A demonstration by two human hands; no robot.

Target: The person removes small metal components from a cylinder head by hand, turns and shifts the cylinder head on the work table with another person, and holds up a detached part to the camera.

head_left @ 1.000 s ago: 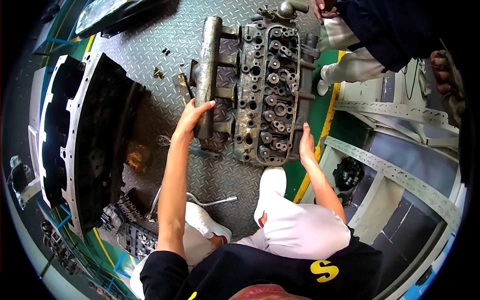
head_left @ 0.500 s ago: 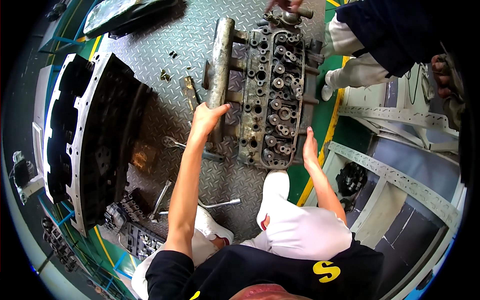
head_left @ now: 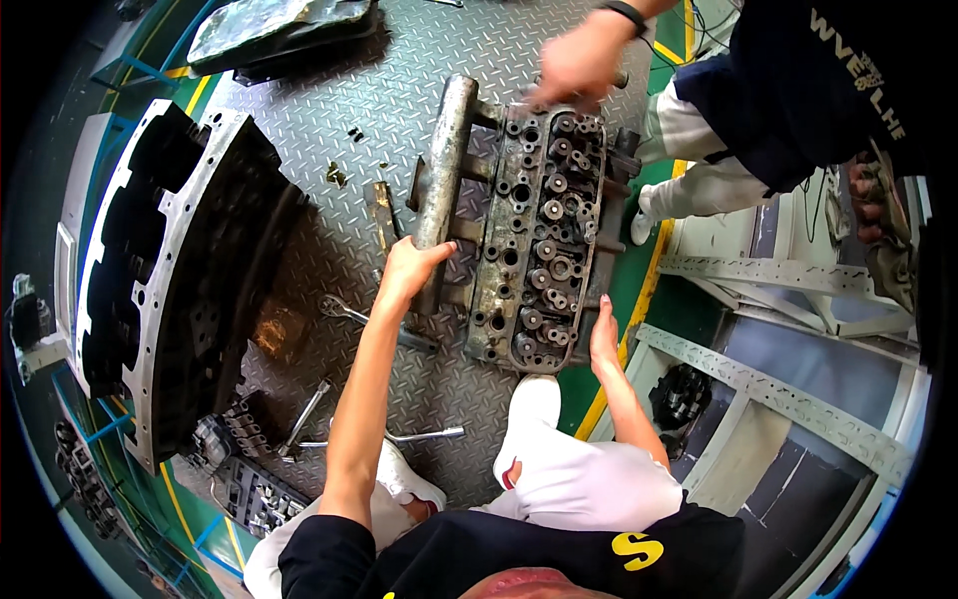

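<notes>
A greasy engine cylinder head (head_left: 544, 270), with rows of valve springs on top, lies on the metal floor in front of me. A thick grey manifold pipe (head_left: 446, 170) runs along its left side. My left hand (head_left: 411, 270) is closed round the pipe's near part, thumb over the top. Against the lower right side of the cylinder head my right hand (head_left: 605, 337) grips the edge, its fingers partly hidden. At the far end, a co-worker's hand (head_left: 579, 60) with a dark wristband reaches over the assembly, smeared by motion.
On the left stands a large engine block (head_left: 190, 250). Wrenches (head_left: 429, 435) and a ratchet (head_left: 344, 309) lie near my left arm. A dark oil pan (head_left: 274, 35) sits at the far left. A white metal frame (head_left: 778, 399) borders the right side.
The co-worker's hand has come farther over the far end of the cylinder head. My view has shifted, and the assembly appears lower in it. Both my hands keep their hold.
</notes>
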